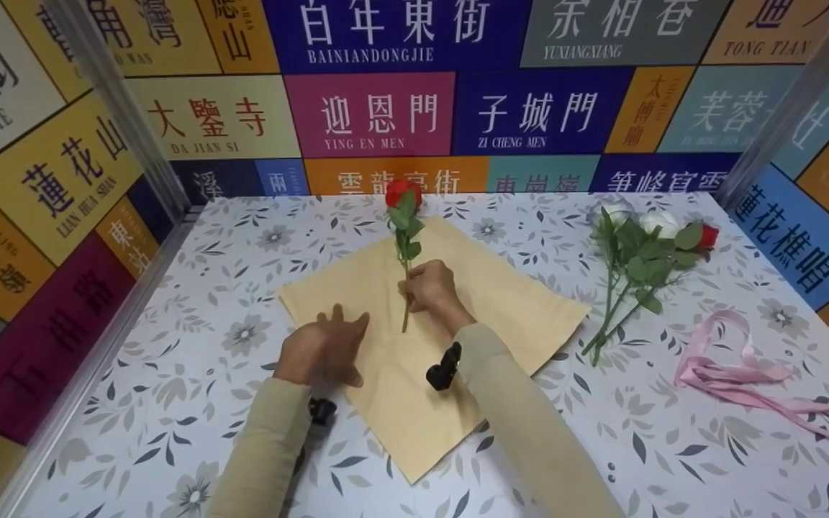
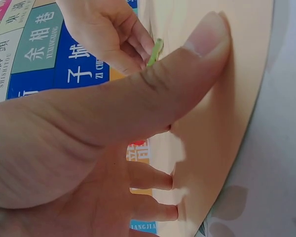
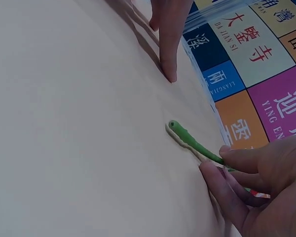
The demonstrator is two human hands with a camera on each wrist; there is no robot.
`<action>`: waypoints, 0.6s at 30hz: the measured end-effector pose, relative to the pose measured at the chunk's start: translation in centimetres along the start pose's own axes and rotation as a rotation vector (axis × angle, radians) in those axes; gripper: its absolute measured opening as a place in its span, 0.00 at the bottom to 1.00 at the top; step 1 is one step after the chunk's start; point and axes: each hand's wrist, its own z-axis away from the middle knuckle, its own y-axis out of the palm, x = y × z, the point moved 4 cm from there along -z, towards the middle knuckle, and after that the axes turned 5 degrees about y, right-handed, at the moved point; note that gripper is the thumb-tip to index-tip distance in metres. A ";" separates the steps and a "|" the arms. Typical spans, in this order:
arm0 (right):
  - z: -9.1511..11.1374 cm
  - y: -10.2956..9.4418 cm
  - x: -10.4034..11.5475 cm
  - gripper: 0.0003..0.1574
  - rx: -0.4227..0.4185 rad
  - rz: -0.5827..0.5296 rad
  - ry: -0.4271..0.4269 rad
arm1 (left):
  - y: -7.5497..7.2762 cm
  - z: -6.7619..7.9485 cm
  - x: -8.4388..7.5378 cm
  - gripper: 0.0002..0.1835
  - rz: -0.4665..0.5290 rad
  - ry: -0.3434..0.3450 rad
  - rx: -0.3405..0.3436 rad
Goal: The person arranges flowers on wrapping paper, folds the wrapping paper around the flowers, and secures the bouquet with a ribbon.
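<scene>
A red artificial rose (image 1: 404,196) with green leaves lies over the upper part of a tan sheet of wrapping paper (image 1: 450,252), its bloom past the paper's top edge. My right hand (image 1: 432,288) pinches the rose's stem (image 3: 195,144) between thumb and fingers, the cut end pointing toward me. On the paper's left side, my left hand (image 1: 324,347) rests with fingers spread; its thumb (image 2: 207,37) and fingertips touch the sheet. The paper is turned like a diamond, one corner toward me.
To the right lies a bunch of white and red roses (image 1: 637,252) with crossed stems. Nearer me is a loose pink ribbon (image 1: 717,374). Walls of coloured sign panels (image 1: 378,115) enclose the floral-patterned tabletop (image 1: 191,345) at the back and sides.
</scene>
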 end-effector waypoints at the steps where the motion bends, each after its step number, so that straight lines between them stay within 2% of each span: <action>1: 0.0 0.0 0.0 0.13 -0.002 -0.003 -0.002 | 0.0 0.0 0.0 0.58 -0.006 0.000 -0.002; 6: 0.0 0.0 0.1 0.11 -0.008 0.002 -0.010 | -0.1 0.0 0.0 0.58 -0.008 -0.004 0.000; 13: 0.2 0.3 -0.1 0.21 0.040 -0.018 -0.038 | 0.1 0.1 0.0 0.57 0.002 0.004 0.002; 18: 0.1 0.3 -0.1 0.20 0.061 -0.043 -0.043 | 0.0 0.3 0.0 0.57 -0.014 0.008 -0.020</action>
